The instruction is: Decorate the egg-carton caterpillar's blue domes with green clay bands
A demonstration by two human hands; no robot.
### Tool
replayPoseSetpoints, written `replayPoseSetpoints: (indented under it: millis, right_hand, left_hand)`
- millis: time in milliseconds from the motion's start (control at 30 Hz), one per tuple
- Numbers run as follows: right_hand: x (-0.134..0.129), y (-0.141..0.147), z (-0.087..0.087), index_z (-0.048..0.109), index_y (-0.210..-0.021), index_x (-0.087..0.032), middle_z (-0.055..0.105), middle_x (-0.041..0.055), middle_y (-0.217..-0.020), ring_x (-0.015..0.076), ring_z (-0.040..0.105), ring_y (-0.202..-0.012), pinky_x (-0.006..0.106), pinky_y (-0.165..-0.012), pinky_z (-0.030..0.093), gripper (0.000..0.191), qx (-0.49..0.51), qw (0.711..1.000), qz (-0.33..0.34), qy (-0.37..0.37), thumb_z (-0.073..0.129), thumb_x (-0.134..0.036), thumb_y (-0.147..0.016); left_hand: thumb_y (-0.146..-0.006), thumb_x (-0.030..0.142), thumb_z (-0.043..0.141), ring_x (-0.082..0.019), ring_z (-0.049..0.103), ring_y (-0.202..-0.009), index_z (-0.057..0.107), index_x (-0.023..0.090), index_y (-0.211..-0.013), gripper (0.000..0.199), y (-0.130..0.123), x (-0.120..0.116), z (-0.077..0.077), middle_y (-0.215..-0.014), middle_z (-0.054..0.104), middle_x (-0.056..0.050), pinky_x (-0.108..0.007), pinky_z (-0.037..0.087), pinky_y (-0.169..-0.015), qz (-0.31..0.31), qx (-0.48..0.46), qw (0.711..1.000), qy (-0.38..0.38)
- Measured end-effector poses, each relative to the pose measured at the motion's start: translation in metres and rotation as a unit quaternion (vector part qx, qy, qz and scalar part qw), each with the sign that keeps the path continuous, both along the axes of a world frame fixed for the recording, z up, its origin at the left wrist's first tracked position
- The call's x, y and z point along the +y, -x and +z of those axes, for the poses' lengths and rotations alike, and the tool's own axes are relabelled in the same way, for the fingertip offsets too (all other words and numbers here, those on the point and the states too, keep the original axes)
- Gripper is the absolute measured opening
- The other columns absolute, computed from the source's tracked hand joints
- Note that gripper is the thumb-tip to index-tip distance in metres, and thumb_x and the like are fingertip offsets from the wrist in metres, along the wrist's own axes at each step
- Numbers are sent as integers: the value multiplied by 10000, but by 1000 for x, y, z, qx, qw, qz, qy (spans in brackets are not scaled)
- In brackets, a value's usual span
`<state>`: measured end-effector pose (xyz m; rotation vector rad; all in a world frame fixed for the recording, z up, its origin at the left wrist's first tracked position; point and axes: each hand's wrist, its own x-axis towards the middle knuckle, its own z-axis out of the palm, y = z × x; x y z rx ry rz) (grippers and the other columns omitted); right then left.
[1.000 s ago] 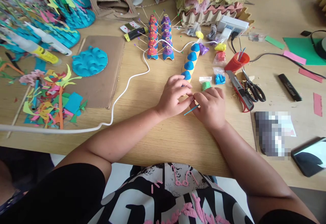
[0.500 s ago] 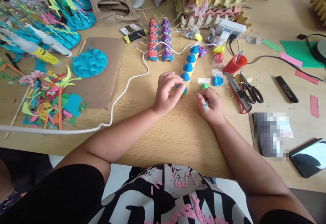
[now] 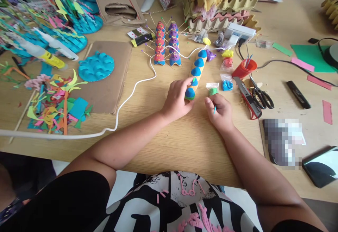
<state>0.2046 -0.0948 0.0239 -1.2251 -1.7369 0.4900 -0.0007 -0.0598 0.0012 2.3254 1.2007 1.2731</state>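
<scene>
A strip of egg carton (image 3: 198, 72) with a row of blue-painted domes lies lengthwise ahead of me. My left hand (image 3: 178, 98) curls around its near end, fingers on the left side and thumb in front; part of that end is hidden. A small green bit (image 3: 194, 80) shows by the index fingertip. Green colour edges the nearest dome. To the right, my right hand (image 3: 219, 110) is closed around a thin blue stick (image 3: 214, 109), whose tip pokes out below the thumb. Just beyond the knuckles lies a small bag of green clay (image 3: 212, 91).
Red (image 3: 159, 45) and purple (image 3: 174, 45) carton strips with pins stand behind. Bags of coloured clay, a red cup (image 3: 244, 68), a box cutter (image 3: 248, 98) and scissors (image 3: 261, 93) lie right. A white cable (image 3: 132, 86), cardboard (image 3: 105, 91) and paper scraps (image 3: 52, 108) are left.
My left hand's fingers have spread from a near pinch to reach around the strip's near end. The green bit has come into sight. My right hand has hardly moved.
</scene>
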Motion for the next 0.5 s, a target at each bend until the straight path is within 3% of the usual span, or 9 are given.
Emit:
replayPoseSetpoints:
  millis: [167,300,400,500]
  right_hand:
    - [-1,1,2,462,-594,-233,436,-21,-604,140,414,-610,353,-638,381,656,83,995,-5,53,563,-723,-1019]
    - [-3,3,1,631,-778,-251,566,-8,-714,162,513,-690,350,-683,437,534,115,991,-27,57,571,-726,-1014]
    - [-4,5,0,613,-862,-262,575,-8,-777,164,523,-729,357,-719,443,466,107,994,-12,33,505,-663,-1072]
    - [-5,8,-1,600,-851,-265,572,-3,-788,168,523,-739,364,-738,458,480,94,994,11,56,468,-662,-1086]
  left_hand:
    - [-886,179,710,-298,628,-1293,422,187,-1570,743,1,1,-2,-1345,693,-146,-456,439,-1174,-3,9,1000,7]
    - [-912,169,697,-283,651,-1262,427,216,-1582,724,3,4,-4,-1314,712,-122,-449,459,-1151,-10,3,999,32]
    - [-936,179,697,-261,670,-1226,442,230,-1573,688,3,5,-4,-1283,725,-103,-427,477,-1123,-21,-8,999,28]
    - [-946,213,727,-250,675,-1212,456,247,-1561,673,3,7,-3,-1269,732,-91,-428,479,-1117,-15,-17,1000,22]
